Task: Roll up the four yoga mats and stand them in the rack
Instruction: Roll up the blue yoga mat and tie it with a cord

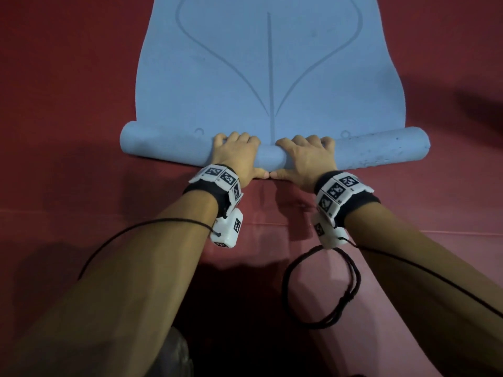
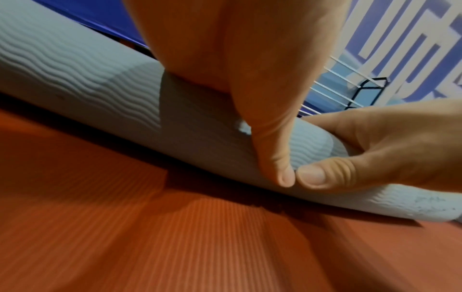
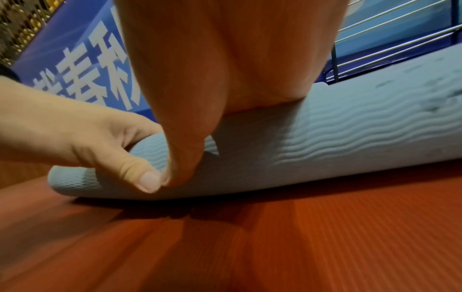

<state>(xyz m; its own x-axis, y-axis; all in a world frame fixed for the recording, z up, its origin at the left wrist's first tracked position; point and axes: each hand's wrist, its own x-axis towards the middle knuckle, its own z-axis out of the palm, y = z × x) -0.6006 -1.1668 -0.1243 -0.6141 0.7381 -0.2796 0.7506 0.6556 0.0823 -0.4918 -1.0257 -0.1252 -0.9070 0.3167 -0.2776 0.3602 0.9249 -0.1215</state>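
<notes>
A light blue yoga mat lies on red floor matting, its near end wound into a roll running left to right. My left hand grips the roll just left of its middle, fingers curled over the top and thumb underneath. My right hand grips it just right of the middle the same way. The two thumbs touch at the roll's near side. The wavy ribbed underside of the mat faces outward on the roll. A wire rack stands behind the mat.
Red ribbed floor matting surrounds the blue mat, with a paler pink mat under my right forearm. Black cables hang from both wrist units. A blue banner with white characters lines the far wall.
</notes>
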